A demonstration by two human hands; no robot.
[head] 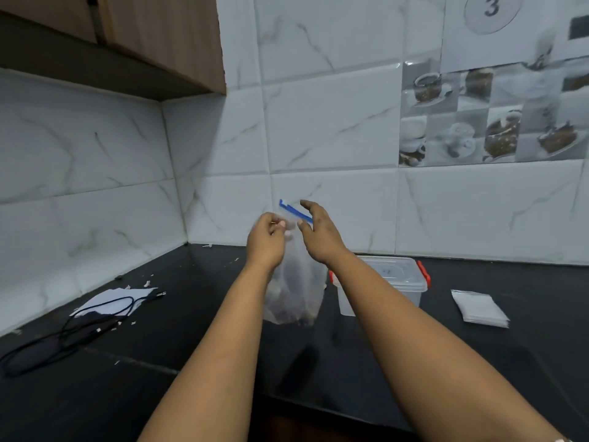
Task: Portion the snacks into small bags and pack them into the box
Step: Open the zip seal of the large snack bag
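Clear snack bag just left of lidded box, left hand pinching its top, right hand spread wide at blue clip, small bags right of box

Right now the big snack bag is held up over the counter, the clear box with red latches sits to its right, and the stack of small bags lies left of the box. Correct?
Not quite. The head view shows the stack of small bags right of the box, not left. The rest stands.

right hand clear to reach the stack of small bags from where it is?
Probably yes. The right hand is open at the blue clip of the snack bag, holding nothing. The stack of small bags lies uncovered on the counter to its right; the lidded box sits beside that path, not across it.
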